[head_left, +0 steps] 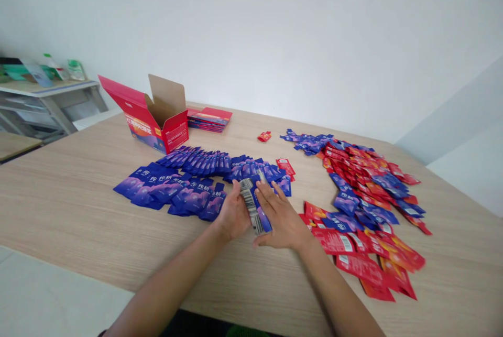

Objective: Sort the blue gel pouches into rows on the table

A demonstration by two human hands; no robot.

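Both my hands hold a small stack of blue sachets (pixel 254 206) between them, just above the wooden table (pixel 78 211). My left hand (pixel 232 215) grips the stack's left side. My right hand (pixel 280 217) closes over its right side, fingers spread on top. Right behind my hands lie rows of blue sachets (pixel 184 180), overlapped like tiles. To my right spreads a mixed pile of red and blue sachets (pixel 365 200).
An open red carton (pixel 157 117) stands at the back left, with a stack of flat red cartons (pixel 209 118) beside it. A lone red sachet (pixel 264 136) lies mid-table. A shelf with bottles (pixel 47 85) stands far left. A white wall is behind.
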